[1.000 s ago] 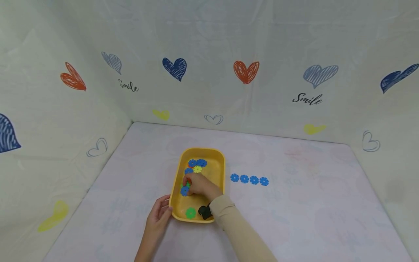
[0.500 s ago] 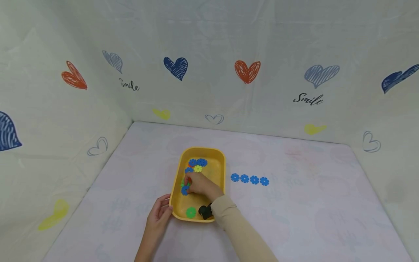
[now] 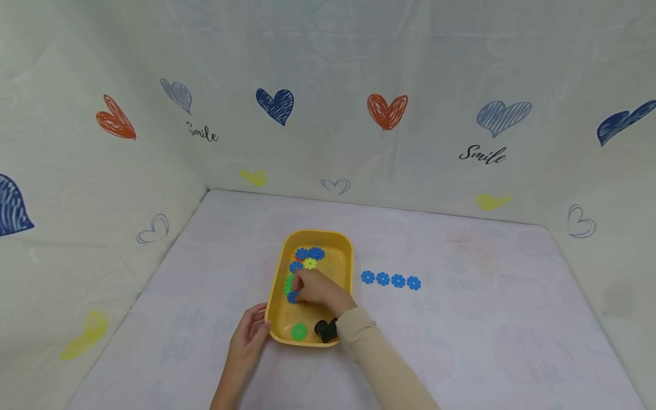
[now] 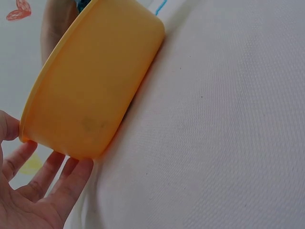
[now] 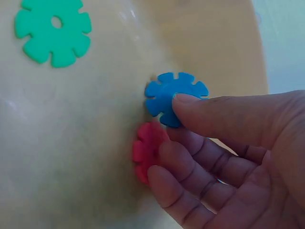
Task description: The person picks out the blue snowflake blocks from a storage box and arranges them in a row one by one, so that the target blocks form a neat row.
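4 blue snowflake discs (image 3: pixel 390 281) lie in a row on the worktop; right hand (image 3: pixel 316 287) fingers pinch a 5th blue disc (image 5: pixel 172 98) inside the yellow tray (image 3: pixel 344 255), left hand (image 3: pixel 247 337) fingers relaxed against its near corner, several discs left.

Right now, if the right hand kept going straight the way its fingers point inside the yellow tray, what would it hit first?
Probably the blue flower piece already under the thumb of the right hand, with the red piece beside it. Beyond those lies the left wall of the yellow tray, though depth is hard to judge.
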Demonstrator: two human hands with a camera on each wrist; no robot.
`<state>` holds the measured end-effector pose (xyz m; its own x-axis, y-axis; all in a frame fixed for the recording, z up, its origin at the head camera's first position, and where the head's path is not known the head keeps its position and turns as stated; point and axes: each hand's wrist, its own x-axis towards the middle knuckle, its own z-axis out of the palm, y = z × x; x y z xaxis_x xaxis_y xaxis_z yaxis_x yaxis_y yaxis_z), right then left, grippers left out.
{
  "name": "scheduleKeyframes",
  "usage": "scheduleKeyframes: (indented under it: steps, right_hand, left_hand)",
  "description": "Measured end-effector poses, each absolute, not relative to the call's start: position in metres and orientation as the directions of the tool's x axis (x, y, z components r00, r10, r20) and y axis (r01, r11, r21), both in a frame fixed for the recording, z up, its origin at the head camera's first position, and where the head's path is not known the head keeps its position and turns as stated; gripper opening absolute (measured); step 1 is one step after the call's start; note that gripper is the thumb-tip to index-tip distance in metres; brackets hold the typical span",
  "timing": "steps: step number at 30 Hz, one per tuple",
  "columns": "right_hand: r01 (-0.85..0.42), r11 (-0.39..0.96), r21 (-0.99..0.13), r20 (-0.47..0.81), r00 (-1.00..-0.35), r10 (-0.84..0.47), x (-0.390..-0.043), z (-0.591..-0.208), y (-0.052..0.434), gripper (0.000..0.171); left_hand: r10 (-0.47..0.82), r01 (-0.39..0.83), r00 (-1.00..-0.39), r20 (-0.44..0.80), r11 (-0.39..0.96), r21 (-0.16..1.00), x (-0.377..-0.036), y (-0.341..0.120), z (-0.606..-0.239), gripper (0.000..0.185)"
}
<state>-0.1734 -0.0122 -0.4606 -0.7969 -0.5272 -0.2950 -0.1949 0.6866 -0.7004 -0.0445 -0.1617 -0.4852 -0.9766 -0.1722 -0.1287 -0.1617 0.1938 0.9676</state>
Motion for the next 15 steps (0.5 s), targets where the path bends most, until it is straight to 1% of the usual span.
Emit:
scheduleKeyframes:
  steps: [3,7,9,15]
  right_hand:
    - [-0.199,0.676,-0.709,-0.28,-0.801,-0.529,-0.173,-0.455,-0.008,0.011]
    - [-0.238,0.639,-0.731,-0.207,-0.816,-0.54,-0.171,-0.445,-0.001,0.009]
    - [-0.237,0.619,-0.749,-0.182,-0.824,-0.536,-0.17,-0.438,0.003,0.008]
    - [-0.16,0.56,-0.813,-0.164,-0.859,-0.484,-0.165,-0.418,0.017,0.004]
  left_hand:
    - [-0.173,-0.155,-0.977,-0.122,0.193,0.969,-0.044,-0.162,-0.484,0.036]
    - [-0.177,-0.159,-0.976,-0.124,0.2,0.967,-0.045,-0.162,-0.484,0.037]
    - [-0.18,-0.168,-0.975,-0.131,0.204,0.964,-0.045,-0.161,-0.483,0.037]
    - [-0.179,-0.174,-0.974,-0.14,0.192,0.966,-0.045,-0.161,-0.483,0.037]
